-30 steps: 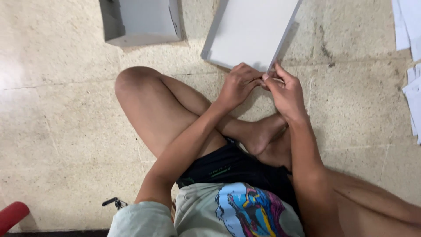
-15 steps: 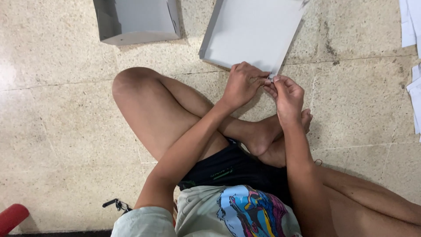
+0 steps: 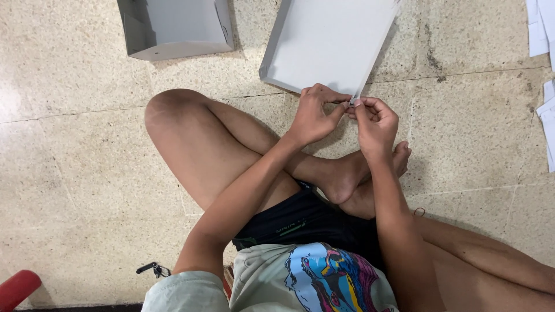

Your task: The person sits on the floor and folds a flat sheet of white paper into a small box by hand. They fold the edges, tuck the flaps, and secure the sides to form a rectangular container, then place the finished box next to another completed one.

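Both hands pinching the near right corner of a shallow grey cardboard tray [image 3: 326, 43] on a speckled stone floor [image 3: 75, 173].

The left hand [image 3: 312, 115] and right hand [image 3: 376, 121] meet at the tray's corner, each grip closed on the folded cardboard edge; fingertips touch there. The tray lies flat beyond the person's crossed legs, its interior bare. To its left, well apart, stands a second grey cardboard box [image 3: 173, 26], folded up, its contents not visible. White paper sheets [image 3: 543, 86] lie along the floor's right edge. A red rounded object [image 3: 17, 289] shows at the lower left corner, and a small black clip [image 3: 153, 268] lies beside the person's hip.
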